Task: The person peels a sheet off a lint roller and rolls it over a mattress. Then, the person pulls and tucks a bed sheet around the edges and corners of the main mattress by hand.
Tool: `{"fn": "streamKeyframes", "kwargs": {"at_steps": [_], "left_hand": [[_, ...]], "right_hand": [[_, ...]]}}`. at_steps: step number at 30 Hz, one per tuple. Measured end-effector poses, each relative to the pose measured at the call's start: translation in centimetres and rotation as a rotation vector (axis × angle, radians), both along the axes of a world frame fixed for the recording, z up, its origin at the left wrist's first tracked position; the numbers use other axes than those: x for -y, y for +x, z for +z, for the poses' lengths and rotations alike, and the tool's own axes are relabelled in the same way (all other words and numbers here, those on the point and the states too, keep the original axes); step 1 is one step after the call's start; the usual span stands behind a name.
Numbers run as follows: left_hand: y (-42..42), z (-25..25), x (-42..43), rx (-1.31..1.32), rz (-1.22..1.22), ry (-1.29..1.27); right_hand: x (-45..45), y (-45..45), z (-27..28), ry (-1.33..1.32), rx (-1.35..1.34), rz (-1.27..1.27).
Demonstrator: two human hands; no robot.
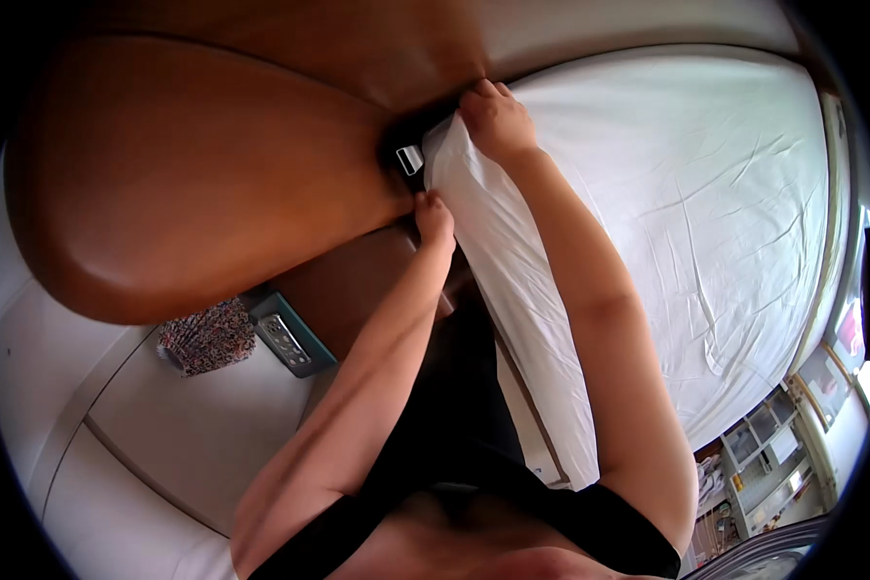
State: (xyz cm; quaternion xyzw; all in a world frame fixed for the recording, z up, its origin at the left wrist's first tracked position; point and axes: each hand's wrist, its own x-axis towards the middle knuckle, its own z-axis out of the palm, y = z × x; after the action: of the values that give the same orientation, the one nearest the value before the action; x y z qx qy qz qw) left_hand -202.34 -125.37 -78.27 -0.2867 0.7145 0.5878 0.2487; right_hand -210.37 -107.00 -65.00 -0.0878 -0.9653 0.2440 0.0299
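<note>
A white fitted sheet [667, 193] covers the mattress, its corner pressed up against a brown leather headboard [213, 174]. My right hand [498, 121] is closed over the sheet's top edge near that corner, with its fingertips partly hidden in the gap by the headboard. Lower down, my left hand [436, 222] is curled at the side of the same corner, fingers bent at the sheet's edge. Between the hands, in the dark gap, sits a black item with a white-framed label or plate [409, 160].
A brown bedside surface [348, 290] lies under the headboard's wing. Beside it are a teal box with a silver panel [285, 336] and a speckled fabric item [208, 336]. Shelves with assorted items [768, 459] stand at the far right, near a window.
</note>
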Motion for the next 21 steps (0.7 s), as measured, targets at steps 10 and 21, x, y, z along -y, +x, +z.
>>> {"fn": "streamKeyframes", "kwargs": {"at_steps": [10,21], "left_hand": [[-0.7,-2.1,0.8,0.129,0.172,0.565],[-1.5,-3.3,0.0,-0.017,0.075,0.285]], "right_hand": [[0.2,-2.7,-6.8,0.127,0.483,0.178],[1.0,-1.2,-4.6,0.210,0.251,0.382]]}}
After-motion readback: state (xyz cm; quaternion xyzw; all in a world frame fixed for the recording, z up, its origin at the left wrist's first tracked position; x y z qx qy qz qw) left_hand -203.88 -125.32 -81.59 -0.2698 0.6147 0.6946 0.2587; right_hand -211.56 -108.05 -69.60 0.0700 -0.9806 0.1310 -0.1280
